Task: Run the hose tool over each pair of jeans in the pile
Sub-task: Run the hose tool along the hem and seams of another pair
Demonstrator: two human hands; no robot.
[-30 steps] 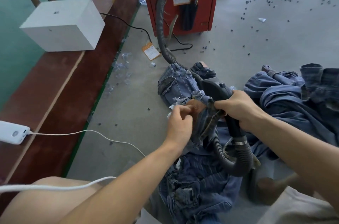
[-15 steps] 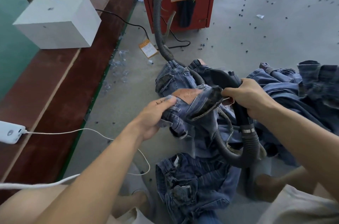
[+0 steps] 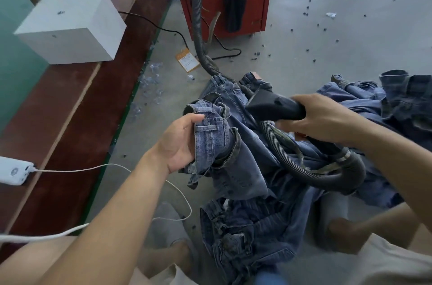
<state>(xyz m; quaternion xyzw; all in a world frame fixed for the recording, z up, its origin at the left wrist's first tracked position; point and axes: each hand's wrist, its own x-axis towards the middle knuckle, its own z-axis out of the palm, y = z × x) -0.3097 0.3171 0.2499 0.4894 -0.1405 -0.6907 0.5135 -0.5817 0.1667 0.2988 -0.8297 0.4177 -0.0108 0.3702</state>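
— Where are the hands?
— Left hand (image 3: 180,142) grips the waistband of the jeans (image 3: 224,144), lifted over the floor pile; right hand (image 3: 320,119) clasps the hose tool (image 3: 273,103), nozzle pointing left, just right of the denim.
— Containers?
— None holding jeans; a white box (image 3: 70,27) sits on the counter (image 3: 77,102).

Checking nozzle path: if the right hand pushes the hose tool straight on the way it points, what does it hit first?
Likely the jeans gripped by the left hand; the right hand aims the hose tool leftward at them. Depth unclear.
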